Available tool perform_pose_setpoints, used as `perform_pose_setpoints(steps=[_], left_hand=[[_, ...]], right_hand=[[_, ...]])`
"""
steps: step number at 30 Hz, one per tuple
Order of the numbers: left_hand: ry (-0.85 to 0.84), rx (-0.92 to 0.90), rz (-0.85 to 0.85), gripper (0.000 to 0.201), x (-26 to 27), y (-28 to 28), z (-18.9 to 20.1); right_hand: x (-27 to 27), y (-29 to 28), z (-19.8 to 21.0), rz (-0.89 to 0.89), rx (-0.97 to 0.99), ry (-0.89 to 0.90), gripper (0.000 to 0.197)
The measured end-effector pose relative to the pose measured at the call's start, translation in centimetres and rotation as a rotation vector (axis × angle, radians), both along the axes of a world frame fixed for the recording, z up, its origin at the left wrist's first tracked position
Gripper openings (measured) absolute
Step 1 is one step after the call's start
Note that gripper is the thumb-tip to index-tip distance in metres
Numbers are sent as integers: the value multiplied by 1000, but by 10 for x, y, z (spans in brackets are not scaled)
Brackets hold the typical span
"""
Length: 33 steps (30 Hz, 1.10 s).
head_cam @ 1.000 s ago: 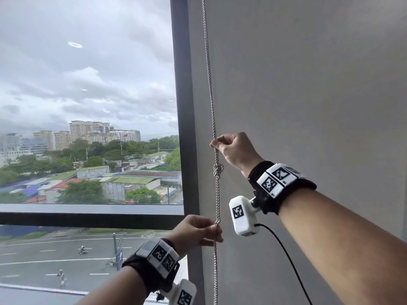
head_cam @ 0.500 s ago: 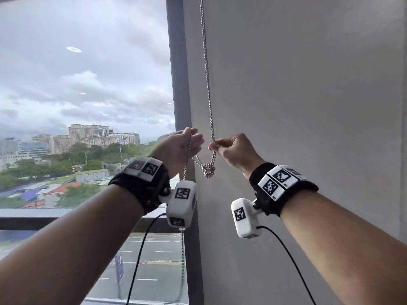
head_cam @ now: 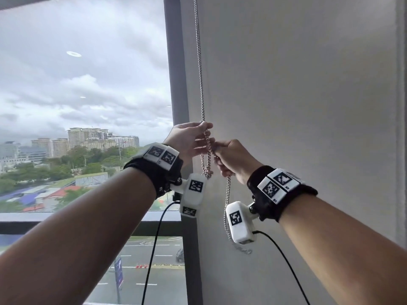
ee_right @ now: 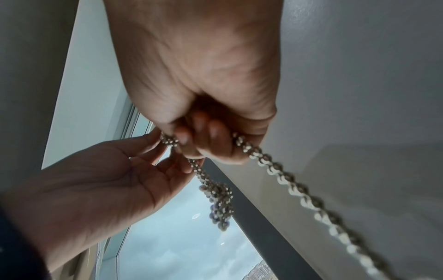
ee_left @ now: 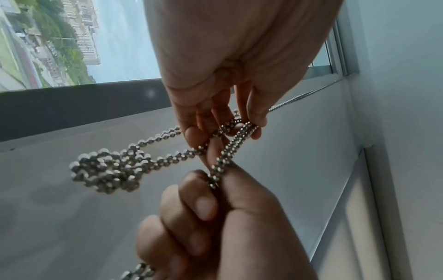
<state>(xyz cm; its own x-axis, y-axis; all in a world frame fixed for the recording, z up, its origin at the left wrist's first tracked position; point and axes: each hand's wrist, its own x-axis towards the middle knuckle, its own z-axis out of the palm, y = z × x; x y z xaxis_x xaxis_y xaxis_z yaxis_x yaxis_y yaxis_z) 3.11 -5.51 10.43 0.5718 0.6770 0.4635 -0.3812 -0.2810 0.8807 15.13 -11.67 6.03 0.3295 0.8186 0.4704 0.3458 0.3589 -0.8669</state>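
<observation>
A metal bead chain (head_cam: 200, 69) hangs down in front of the grey roller blind (head_cam: 297, 106). My left hand (head_cam: 206, 133) pinches the chain where it reaches my hands, thumb against fingers (ee_left: 239, 130). Just right of it and slightly lower, my right hand (head_cam: 217, 150) holds the chain in a fist (ee_right: 203, 138). A short loop with a knot (head_cam: 207, 172) droops between the hands; the knot (ee_left: 107, 170) also shows in the left wrist view. The rest of the chain (head_cam: 226, 205) falls from under my right fist, and its low end swings beside the right wrist camera.
A dark vertical window frame (head_cam: 176, 84) stands just left of the chain. Left of it a large window (head_cam: 77, 106) shows sky, buildings and a road far below. The blind fills the right side. Black cables (head_cam: 154, 249) hang from both wrist cameras.
My left hand has come up from below my right hand to the same height, bringing the lower chain with it. The knot now hangs in a slack loop, and the hands have drawn close together.
</observation>
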Motion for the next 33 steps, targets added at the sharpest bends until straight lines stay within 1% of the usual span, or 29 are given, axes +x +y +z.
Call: perform_pose_setpoints(steps=[3, 4, 7, 9, 10, 13, 14, 17, 18, 21, 23, 24, 26, 28, 31, 33], left_hand=[[2, -10, 39, 21, 0, -2, 0], [17, -16, 45, 22, -1, -2, 0], [43, -14, 59, 22, -7, 1, -2], [68, -9, 40, 20, -11, 2, -2], [78, -7, 30, 21, -12, 3, -2], [82, 10, 58, 36, -17, 6, -4], [82, 21, 66, 38, -19, 5, -5], [81, 39, 80, 36, -21, 3, -10], [76, 24, 82, 40, -20, 2, -12], [101, -41, 63, 62, -15, 2, -15], [140, -26, 45, 74, -11, 2, -19], [156, -8, 36, 77, -10, 2, -20], [181, 21, 8, 73, -8, 2, -22], [207, 47, -18, 67, -8, -1, -23], [227, 68, -24, 69, -9, -3, -25], [230, 71, -31, 66, -7, 0, -28]], right_hand=[[7, -1, 0, -21, -2, -11, 32], [10, -2, -1, -26, 7, -25, 32], [14, -5, -3, -77, 53, -111, 24], [16, -5, -4, -119, 87, -149, 21], [17, -5, -4, -131, 99, -154, 21], [17, -4, -2, -150, 131, -152, 22], [17, -3, 0, -154, 146, -150, 23], [15, 2, 6, -170, 195, -146, 21], [13, 4, 8, -184, 207, -161, 19], [8, 9, 15, -239, 255, -206, 17], [6, 10, 20, -254, 281, -195, 14], [4, 10, 23, -247, 279, -183, 15], [3, 9, 26, -234, 264, -162, 16], [2, 6, 28, -211, 255, -139, 13], [0, 1, 27, -146, 233, -56, 15], [0, 0, 26, -105, 199, -10, 12]])
